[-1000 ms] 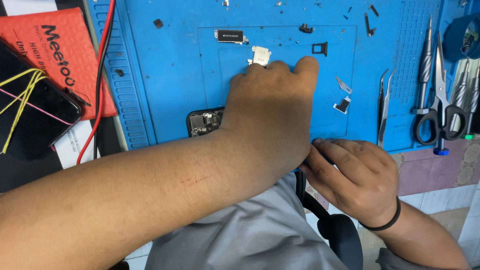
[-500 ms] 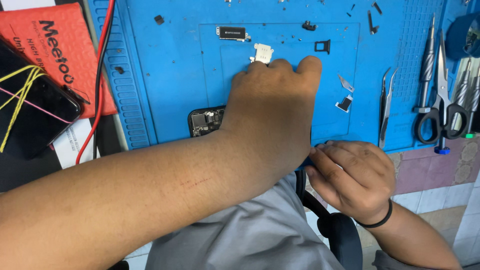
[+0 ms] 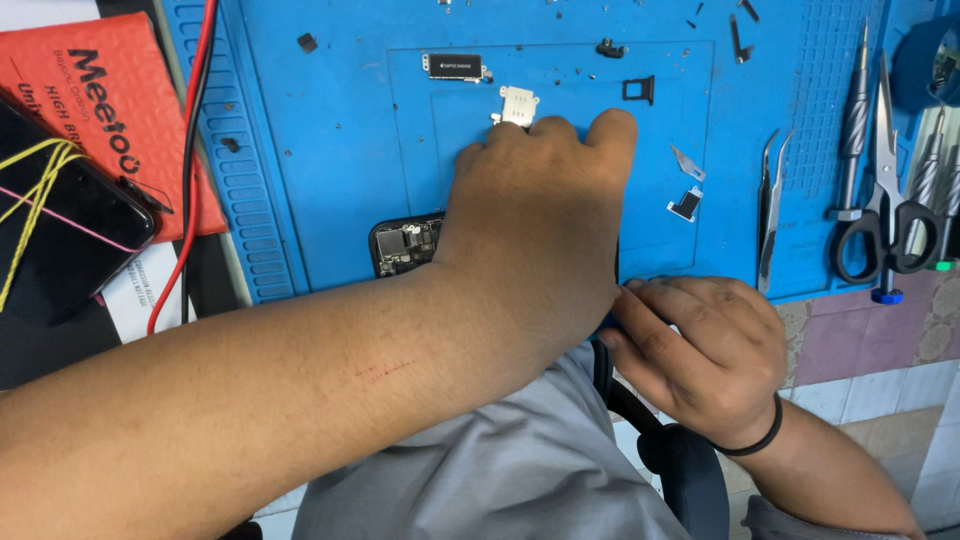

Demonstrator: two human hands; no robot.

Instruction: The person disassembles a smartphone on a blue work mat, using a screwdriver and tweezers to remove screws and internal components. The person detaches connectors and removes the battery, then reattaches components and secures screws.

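So the opened phone [image 3: 405, 243] is lying flat on the blue work mat [image 3: 300, 150], right at its near edge, and most of it is buried under the person's left hand [image 3: 535, 215], with only the corner with exposed boards and connectors peeking out to the left of that wrist. The left hand is pressed palm-down over it, fingers spread toward the far side, pinning it rather than gripping it. The right hand [image 3: 705, 345] sits just below and to the right, at the mat's edge, fingers curled in as if pinching something small, but whatever it's got is hidden, so can't tell what. Judging by the open guts, this thing looks light, rigid and pretty fragile, so the safe place to hold it would be the outer frame edges, not the bare internals, and it would probably slide on a smooth bench if the mat weren't there. Just past the left fingertips there's a small white part [image 3: 517, 104], and a bit further out a black module [image 3: 453, 66] and a little black tray [image 3: 638, 89]. Off to the right of the left hand are tweezers [image 3: 768, 205], then scissors [image 3: 885, 170]. Way over to the left of the forearm there's a red padded envelope [image 3: 110, 110] and another dark phone [image 3: 60, 235] wrapped in yellow bands.
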